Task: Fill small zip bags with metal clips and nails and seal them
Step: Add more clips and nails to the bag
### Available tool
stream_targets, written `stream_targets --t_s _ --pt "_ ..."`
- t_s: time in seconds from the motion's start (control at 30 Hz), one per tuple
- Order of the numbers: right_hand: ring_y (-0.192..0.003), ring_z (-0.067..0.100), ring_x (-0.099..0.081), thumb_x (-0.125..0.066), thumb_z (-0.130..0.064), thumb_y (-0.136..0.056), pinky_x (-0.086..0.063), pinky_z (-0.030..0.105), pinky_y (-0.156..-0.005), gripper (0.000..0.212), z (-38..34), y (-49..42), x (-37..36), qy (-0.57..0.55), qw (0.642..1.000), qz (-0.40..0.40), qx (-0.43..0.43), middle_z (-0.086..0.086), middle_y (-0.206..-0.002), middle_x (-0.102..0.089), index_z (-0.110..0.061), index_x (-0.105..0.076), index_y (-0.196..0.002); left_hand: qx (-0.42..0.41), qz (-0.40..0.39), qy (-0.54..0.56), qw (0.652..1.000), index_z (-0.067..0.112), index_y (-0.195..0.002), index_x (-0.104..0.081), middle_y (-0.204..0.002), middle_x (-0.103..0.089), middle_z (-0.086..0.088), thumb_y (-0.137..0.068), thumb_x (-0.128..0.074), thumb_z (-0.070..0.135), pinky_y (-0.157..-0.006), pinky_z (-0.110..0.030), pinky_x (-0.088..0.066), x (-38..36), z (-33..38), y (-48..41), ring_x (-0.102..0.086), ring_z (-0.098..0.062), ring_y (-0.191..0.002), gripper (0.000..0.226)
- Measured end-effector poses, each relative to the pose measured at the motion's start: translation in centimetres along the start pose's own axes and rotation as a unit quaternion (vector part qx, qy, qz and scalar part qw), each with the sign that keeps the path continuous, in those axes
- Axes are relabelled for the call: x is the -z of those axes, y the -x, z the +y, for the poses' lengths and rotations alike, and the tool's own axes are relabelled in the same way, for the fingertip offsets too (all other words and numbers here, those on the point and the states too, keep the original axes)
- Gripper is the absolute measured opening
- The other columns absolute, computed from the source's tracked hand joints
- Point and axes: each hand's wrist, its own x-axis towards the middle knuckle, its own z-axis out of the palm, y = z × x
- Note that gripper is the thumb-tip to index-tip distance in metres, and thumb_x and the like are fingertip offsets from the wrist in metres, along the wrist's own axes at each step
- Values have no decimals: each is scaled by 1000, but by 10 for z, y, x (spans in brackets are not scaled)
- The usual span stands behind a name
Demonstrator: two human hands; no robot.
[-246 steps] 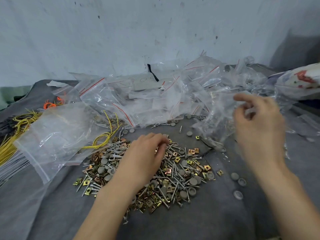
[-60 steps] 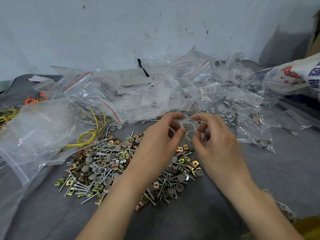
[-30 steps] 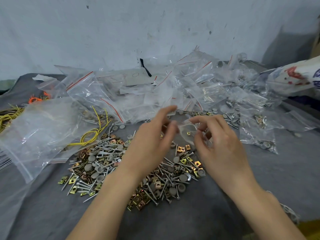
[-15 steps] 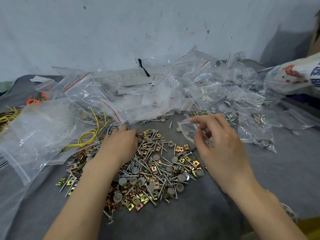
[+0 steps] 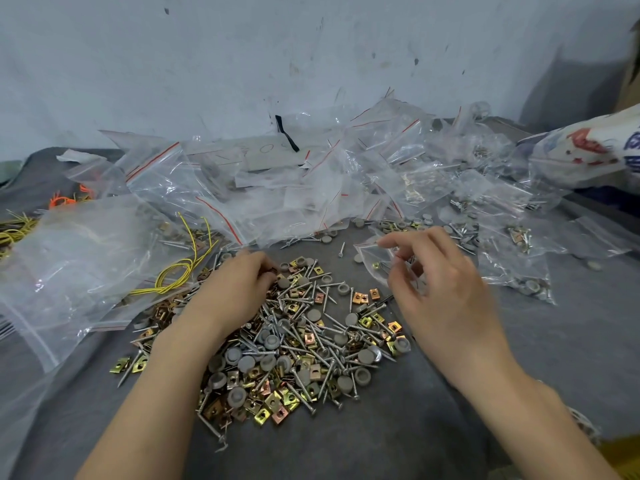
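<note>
**Loading one small bag from the loose pile**

The counter point(image 5: 398, 445) is lying under a grey cloth, and across its far half a heap of clear zip bags point(image 5: 294, 188) is spreading out from the wall; a bigger, crumpled bag point(image 5: 79, 265) is lying at the left, with a coil of yellow wire point(image 5: 176, 275) at its edge. At the right, a few filled bags point(image 5: 519, 271) are sitting near the heap's edge.

Nearer in, the loose pile point(image 5: 301, 341) is sitting between the two forearms – brassy metal clips point(image 5: 263, 415), nails point(image 5: 325, 379) and grey round caps point(image 5: 351, 319) all tangled together.

The left hand point(image 5: 235, 292) is resting on the pile's far left edge with its fingers bent down among the pieces; whether they are gripping anything I cannot tell, since the knuckles are hiding the tips. The right hand point(image 5: 446, 292) is hovering just beyond the pile's right edge, thumb and forefinger pinching the small zip bag point(image 5: 369, 254) near its mouth, the other fingers loosely spread; one brass clip is showing inside the bag.

In my judgement the bag is going to behave as thin, limp, slippery film, collapsing shut unless its lip is being held apart – so the hold belongs on the stiffer zip strip, not the body. The clips and nails are looking small, hard and light singly; the nails' points are likely snagging or piercing the film, so they are best pinched by the shank and fed in head first.
</note>
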Motion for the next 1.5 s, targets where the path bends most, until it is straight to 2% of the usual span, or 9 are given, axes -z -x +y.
stream_targets --t_s 0.2,0.33,0.57,0.7,0.93,1.07,1.23,1.37,1.5 --pt "-75 9 -56 -51 -22 -92 -52 47 -79 24 1 0 1 -6 1000 -5 2 -14 -95 -50 -24 -66 -111 -34 50 57 997 29 -101 -64 -93 -65 13 -99 -56 30 -69 -24 -42 0 -4 9 -58 -3 -84 9" --pt "-76 10 -56 -51 -22 -92 -51 45 -78 24 0 1 1 -9 1000 -4 0 -15 -95 -50 -25 -66 -111 -63 77 128 987 35 -100 -65 -88 -68 16 -99 -54 33 -67 -14 -44 4 5 18 -60 2 -80 11" --pt "-77 12 -57 -52 -21 -92 -51 48 -79 24 0 2 0 -8 1000 -7 -5 -12 -94 -51 -24 -66 -111 -115 17 392 913 20 -101 -73 -94 -77 8 -92 -65 11 -79 -13 -51 8 40 36 -70 -5 -86 15" --pt "-78 12 -56 -54 -19 -92 -49 46 -84 24 0 2 1 -11 1000 -7 -9 -11 -95 -52 -23 -66 -111 -133 -5 446 885 14 -99 -72 -93 -77 3 -87 -67 7 -79 -13 -51 8 50 39 -72 -7 -92 15" --pt "-78 9 -56 -57 -16 -93 -51 49 -80 22 1 3 2 -27 1000 2 -14 -12 -96 -51 -24 -65 -112 -167 10 415 894 27 -97 -76 -97 -76 12 -87 -69 13 -82 -13 -50 7 62 38 -69 -4 -96 19" --pt "-78 9 -56 -54 -20 -92 -49 44 -80 24 1 3 1 -21 1000 3 -10 -13 -95 -51 -26 -63 -113 -207 39 365 907 30 -101 -76 -103 -72 10 -95 -61 6 -88 -29 -52 4 72 37 -66 -12 -102 28" --pt "-80 7 -54 -57 -17 -92 -49 42 -80 27 3 4 0 -19 1000 9 -7 -15 -96 -51 -27 -62 -116 -198 78 317 924 40 -99 -70 -90 -68 19 -94 -66 20 -68 -7 -42 -4 87 35 -59 2 -79 20" --pt "-80 4 -52 -55 -18 -92 -48 41 -80 27 3 4 -1 -19 1000 11 -2 -15 -97 -50 -27 -61 -117 -195 87 273 938 41 -102 -62 -98 -62 26 -94 -64 27 -74 -14 -42 -17 94 32 -56 5 -90 17" --pt "-81 1 -50 -55 -20 -92 -47 39 -81 27 3 3 -1 -17 1000 13 -1 -18 -97 -49 -28 -61 -117 -216 112 250 937 42 -112 -55 -105 -61 28 -94 -63 26 -81 -9 -39 -25 99 31 -55 2 -105 26"
